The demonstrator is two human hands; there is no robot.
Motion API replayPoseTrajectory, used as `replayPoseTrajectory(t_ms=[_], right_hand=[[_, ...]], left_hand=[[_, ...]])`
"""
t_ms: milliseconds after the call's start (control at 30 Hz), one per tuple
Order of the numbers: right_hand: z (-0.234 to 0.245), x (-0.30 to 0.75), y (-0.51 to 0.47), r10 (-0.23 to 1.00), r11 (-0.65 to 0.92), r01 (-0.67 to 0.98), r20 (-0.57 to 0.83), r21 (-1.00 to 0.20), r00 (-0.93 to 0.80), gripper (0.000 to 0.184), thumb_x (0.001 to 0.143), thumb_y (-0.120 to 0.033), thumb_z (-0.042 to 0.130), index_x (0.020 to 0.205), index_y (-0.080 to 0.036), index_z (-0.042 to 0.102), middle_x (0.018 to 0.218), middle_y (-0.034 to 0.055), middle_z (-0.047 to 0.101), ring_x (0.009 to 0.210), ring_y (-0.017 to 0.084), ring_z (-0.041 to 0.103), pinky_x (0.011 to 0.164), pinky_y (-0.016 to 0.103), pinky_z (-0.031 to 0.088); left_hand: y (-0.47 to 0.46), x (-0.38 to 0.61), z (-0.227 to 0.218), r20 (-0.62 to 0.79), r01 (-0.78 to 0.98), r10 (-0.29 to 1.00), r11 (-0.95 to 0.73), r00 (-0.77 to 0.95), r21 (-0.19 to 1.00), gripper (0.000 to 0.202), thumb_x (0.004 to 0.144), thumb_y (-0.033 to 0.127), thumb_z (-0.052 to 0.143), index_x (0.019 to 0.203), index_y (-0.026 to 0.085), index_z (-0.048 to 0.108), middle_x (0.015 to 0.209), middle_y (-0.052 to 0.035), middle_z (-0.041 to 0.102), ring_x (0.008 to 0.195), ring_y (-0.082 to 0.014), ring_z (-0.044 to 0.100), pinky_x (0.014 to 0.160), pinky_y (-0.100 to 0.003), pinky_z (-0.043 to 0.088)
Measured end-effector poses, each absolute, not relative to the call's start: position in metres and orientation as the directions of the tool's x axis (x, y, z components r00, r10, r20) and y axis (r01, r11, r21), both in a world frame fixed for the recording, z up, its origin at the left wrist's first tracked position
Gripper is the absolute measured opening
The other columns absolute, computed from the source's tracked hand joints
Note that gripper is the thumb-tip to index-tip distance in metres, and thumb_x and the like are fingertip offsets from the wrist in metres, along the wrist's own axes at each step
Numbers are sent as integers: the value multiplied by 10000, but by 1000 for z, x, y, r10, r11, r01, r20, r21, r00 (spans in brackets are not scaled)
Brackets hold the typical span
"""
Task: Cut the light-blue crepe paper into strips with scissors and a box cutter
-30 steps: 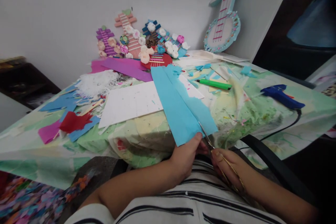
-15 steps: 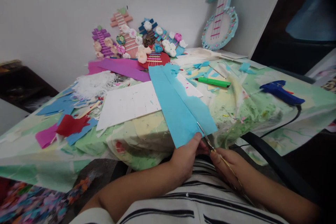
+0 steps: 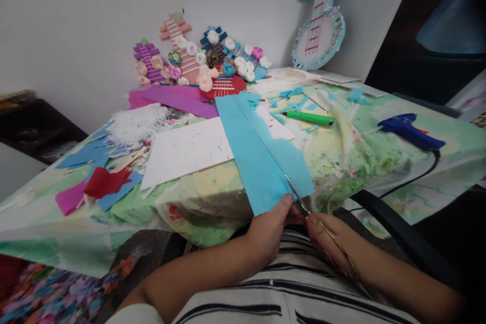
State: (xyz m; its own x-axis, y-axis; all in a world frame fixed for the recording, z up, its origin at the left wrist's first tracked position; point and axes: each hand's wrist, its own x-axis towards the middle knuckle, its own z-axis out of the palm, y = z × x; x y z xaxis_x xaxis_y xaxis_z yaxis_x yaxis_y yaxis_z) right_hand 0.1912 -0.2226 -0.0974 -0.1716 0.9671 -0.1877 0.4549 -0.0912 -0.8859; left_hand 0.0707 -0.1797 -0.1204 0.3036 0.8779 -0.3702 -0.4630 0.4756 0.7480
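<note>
Evidently, left fingers [image 3: 284, 205] pinching long turquoise paper [image 3: 253, 157], right fingers [image 3: 316, 227] closed round metallic scissors [image 3: 304, 209]

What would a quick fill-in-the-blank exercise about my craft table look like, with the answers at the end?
1. The right hand holds a pair of ____.
2. The left hand grips the near end of a sheet coloured light ____.
3. That sheet partly covers a flat board coloured ____.
4. The glue gun lies to the ____ of the green pen-like tool.

Missing words: scissors; blue; white; right.

no legible text, labels, numbers, brands
</note>
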Motion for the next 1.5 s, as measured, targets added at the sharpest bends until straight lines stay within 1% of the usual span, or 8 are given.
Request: replayPoseTrajectory(t_ms=[133,333,467,600,867,1067,1200,1500], right_hand=[[-99,191,-221,970,-74,395,-158,-916,-185,460,798,-555,316,682,-170,540,586,21,516,614,154,497,582,274,427],[-101,190,-215,955,-157,490,-258,-858,-145,476,770,-591,326,661,-167,512,628,40,544,678,179,525,617,292,429],[-105,189,-213,950,-159,551,-279,-819,-140,523,766,-602,294,731,-143,542,753,88,596,725,210,544,668,324,426],[-104,190,-213,957,-165,589,-274,-791,-99,490,752,-591,341,683,-147,537,709,79,596,693,209,541,632,316,425],[-95,190,-214,960,-87,550,-217,-831,-177,537,784,-595,287,753,-148,584,734,82,607,699,200,546,649,318,430],[-102,190,-212,957,-125,560,-249,-819,-151,592,773,-634,249,729,-140,574,732,95,606,688,203,531,642,333,424],[-106,190,-210,941,-121,527,-266,-841,-209,586,765,-643,268,747,-139,565,765,91,604,741,206,536,665,321,421],[-113,188,-207,965,-82,420,-177,-904,-193,562,771,-638,261,643,-154,518,598,26,497,576,132,449,542,262,377]], left_hand=[[-180,69,-122,-375,-434,873,481,311,762,365,543,458,706,553,122,565,577,-21,561,568,-123,520,643,-280,427],[-180,68,-122,-376,-394,883,463,281,794,392,540,475,699,499,139,502,465,30,462,449,-70,403,473,-216,325],[-180,69,-120,-410,-404,872,488,267,774,383,514,470,707,497,140,512,470,25,479,450,-74,425,477,-215,346],[-179,69,-119,-417,-413,877,480,238,774,371,492,448,725,511,137,525,489,17,500,453,-81,443,491,-230,368],[-177,68,-120,-351,-425,906,421,234,802,322,568,408,691,510,140,522,477,17,486,445,-83,431,492,-238,362],[-177,68,-119,-382,-414,892,450,240,791,359,511,434,719,503,134,522,471,18,492,442,-83,436,486,-234,366],[-178,67,-119,-405,-416,879,476,253,775,388,484,454,729,491,128,518,466,13,496,457,-86,445,496,-232,368],[-178,66,-124,-418,-427,870,493,261,759,388,477,449,738,515,121,533,482,7,510,458,-89,457,510,-240,378]])
